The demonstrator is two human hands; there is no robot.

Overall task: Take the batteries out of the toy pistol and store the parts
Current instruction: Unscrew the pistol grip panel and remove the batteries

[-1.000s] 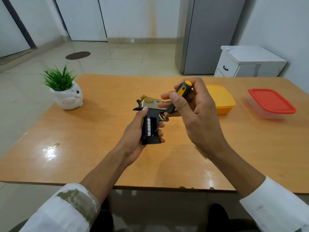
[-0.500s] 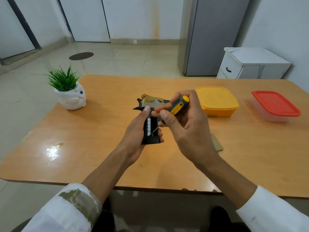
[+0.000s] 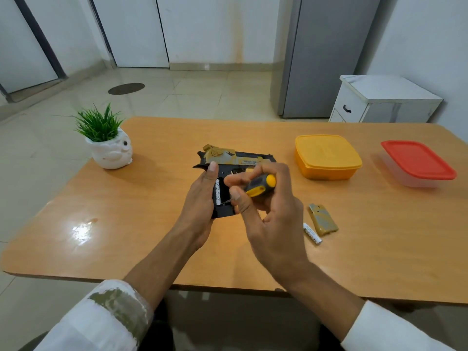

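Observation:
The black and tan toy pistol (image 3: 235, 160) is held above the table with its grip pointing toward me. My left hand (image 3: 200, 198) grips that grip from the left. A white battery (image 3: 218, 192) shows in the open grip compartment. My right hand (image 3: 268, 214) holds a small yellow and black screwdriver (image 3: 260, 184), its thin tip at the lower end of the battery. On the table to the right lie a loose white battery (image 3: 312, 233) and the tan battery cover (image 3: 323, 219), side by side.
A yellow lidded box (image 3: 326, 155) and a red-lidded clear box (image 3: 417, 162) stand at the right of the wooden table (image 3: 126, 224). A white pot with a green plant (image 3: 107, 145) sits at the far left. A white cabinet stands behind the table.
My right hand has lowered and turned the screwdriver flatter, bringing its tip down to the battery's lower end. The loose battery and cover on the table have come into view.

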